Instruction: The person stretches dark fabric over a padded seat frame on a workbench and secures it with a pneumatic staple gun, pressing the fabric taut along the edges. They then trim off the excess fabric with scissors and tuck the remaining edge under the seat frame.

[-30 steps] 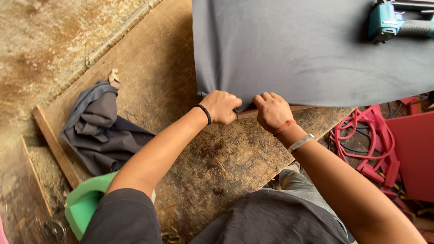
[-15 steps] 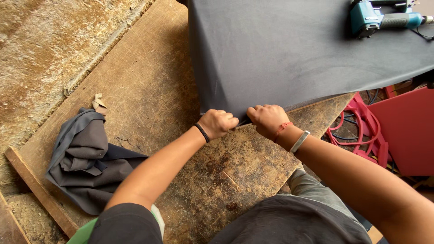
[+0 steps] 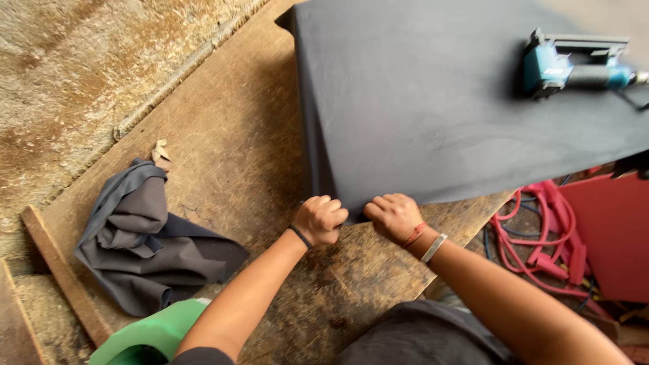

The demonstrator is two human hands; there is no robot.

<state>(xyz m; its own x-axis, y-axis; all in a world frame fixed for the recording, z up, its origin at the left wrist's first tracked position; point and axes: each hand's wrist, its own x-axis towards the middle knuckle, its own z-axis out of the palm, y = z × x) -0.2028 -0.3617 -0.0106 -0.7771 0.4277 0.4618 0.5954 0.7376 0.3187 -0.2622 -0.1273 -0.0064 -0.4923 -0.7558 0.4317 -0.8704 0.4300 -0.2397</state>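
I see my left hand (image 3: 320, 220) and right hand (image 3: 394, 216) both fisted on the near corner of smooth dark grey fabric sheet (image 3: 460, 101), centre on scratched wooden board (image 3: 230, 149), teal staple gun (image 3: 574, 64) at two o'clock, crumpled grey cloth (image 3: 145, 240) at eight.

Fingertips of left hand (image 3: 319, 220) and right hand (image 3: 394, 216) curled under, hidden at edge of dark grey fabric sheet (image 3: 439, 115). What lies beneath sheet concealed; sheet cut off at top and right. Teal pneumatic stapler (image 3: 571, 64) clipped by right edge. Red hose coil (image 3: 541, 230) partly hidden behind worktable (image 3: 230, 149). Green object (image 3: 152, 334) cut off by bottom edge, kind not discernible.
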